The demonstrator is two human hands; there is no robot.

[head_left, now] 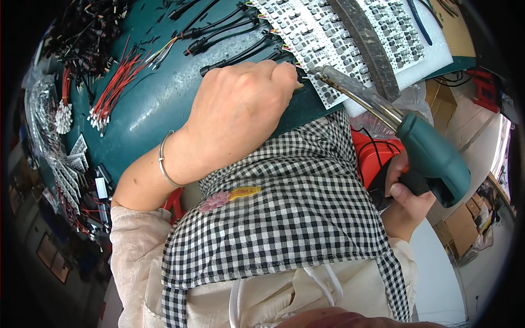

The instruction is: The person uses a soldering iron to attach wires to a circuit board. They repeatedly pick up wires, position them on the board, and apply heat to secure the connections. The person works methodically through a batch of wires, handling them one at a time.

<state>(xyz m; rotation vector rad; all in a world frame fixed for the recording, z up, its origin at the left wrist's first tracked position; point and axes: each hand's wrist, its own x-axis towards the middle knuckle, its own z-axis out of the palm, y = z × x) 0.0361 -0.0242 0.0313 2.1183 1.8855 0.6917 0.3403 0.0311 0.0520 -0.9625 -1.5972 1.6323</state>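
My left hand [240, 109] is closed, knuckles up, at the near left edge of a white circuit board panel [306, 33]. Its fingertips are hidden under the hand, so what they pinch cannot be made out. In my right hand [407, 199] is a green soldering gun [432, 156], gripped by its black handle. The gun's metal tip points up and left over the board, close to my left fingers. Black cables with connectors [221, 30] run from the board's left edge, some joined by short coloured wires.
A dark metal bar [367, 41] lies across the panel, which rests on white foam [440, 52]. On the green table [164, 87], red wires with white plugs [106, 109] and a heap of black connectors [82, 33] lie to the left. A red stool [367, 156] stands below the table edge.
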